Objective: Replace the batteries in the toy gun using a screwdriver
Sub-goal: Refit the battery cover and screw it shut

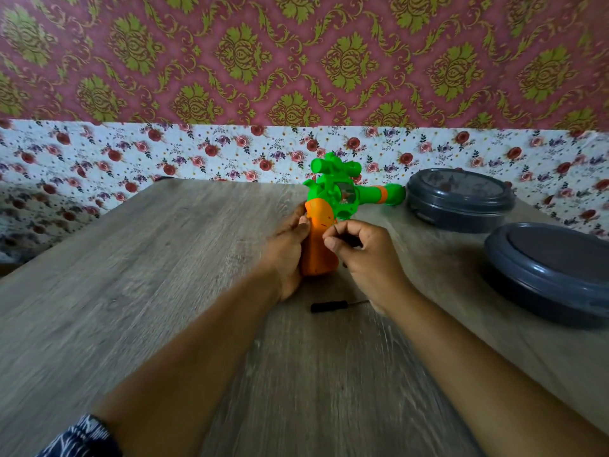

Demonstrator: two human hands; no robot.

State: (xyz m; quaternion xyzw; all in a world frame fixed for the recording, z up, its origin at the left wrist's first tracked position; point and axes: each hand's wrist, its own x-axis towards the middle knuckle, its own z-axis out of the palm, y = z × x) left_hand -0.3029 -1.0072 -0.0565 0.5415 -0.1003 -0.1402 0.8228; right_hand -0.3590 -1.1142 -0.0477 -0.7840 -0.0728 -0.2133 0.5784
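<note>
The left hand [290,249] wraps its grip around the orange handle of the green-and-orange plastic toy gun [333,206], lying on the wooden desk [164,258]. The right hand [362,255] pinches something small and dark at the handle; blurred. A black-handled screwdriver [329,306] lies just below both grips.

**Both our hands at the grip**

Our two bare forearms reach forward and converge near the middle. Our left hand [287,250] wraps the orange grip of the toy gun [333,199] from the left, thumb on its face. Our right hand [365,255] hovers just beside it, fingers curled, thumb and forefinger pinching something small and dark that we cannot make out.
</note>
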